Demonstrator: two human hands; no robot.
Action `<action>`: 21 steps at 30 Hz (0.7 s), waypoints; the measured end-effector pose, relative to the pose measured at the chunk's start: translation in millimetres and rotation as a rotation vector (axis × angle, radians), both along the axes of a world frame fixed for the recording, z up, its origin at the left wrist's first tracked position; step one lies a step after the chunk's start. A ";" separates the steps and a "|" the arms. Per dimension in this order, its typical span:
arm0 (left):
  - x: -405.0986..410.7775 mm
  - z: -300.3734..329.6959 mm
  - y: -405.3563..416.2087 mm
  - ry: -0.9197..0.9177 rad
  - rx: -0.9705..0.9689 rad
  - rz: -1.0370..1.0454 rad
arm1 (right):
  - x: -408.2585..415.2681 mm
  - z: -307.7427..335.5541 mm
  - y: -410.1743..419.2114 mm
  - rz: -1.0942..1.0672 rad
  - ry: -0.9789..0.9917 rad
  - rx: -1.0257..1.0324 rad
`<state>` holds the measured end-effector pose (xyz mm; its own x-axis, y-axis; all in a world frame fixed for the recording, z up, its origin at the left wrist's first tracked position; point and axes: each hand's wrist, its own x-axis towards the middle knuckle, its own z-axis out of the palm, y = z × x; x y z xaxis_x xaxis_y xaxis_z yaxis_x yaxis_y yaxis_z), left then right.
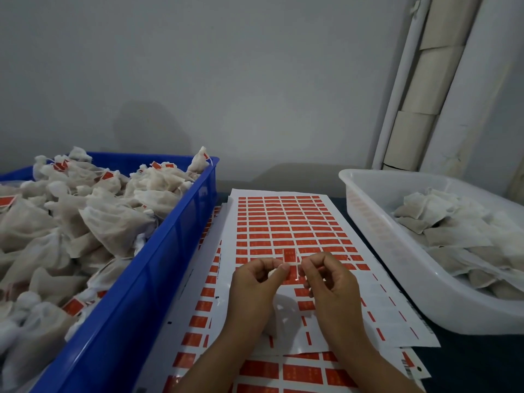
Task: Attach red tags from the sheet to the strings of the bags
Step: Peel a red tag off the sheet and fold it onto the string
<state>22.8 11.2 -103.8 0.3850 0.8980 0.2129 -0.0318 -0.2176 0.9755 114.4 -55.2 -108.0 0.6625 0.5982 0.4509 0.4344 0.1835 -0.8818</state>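
Upright red tag (289, 255), pinched between hands

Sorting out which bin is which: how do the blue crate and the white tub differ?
The blue crate is opaque and heaped high with bags; the white tub is translucent and holds a lower pile. Red tags show among the blue crate's bags, none plainly in the white tub's. Both hold pale cloth bags and flank the tag sheet.

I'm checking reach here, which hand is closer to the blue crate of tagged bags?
Left. The left hand is just right of the blue crate, above the tag sheet. The right hand is farther right, nearer the white bin.
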 end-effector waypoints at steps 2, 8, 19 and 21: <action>0.4 -0.3 0.1 0.003 -0.010 0.013 | -0.2 0.0 0.1 -0.006 -0.016 -0.004; 0.3 0.2 0.7 0.011 -0.036 0.026 | 0.5 1.7 -1.7 -0.011 0.100 0.012; -0.2 -0.8 -0.5 0.027 0.053 -0.053 | 5.3 -4.8 1.2 0.040 -0.003 -0.064; -0.9 -1.4 -0.3 0.036 0.084 -0.047 | 7.4 -4.0 1.7 0.033 -0.022 -0.069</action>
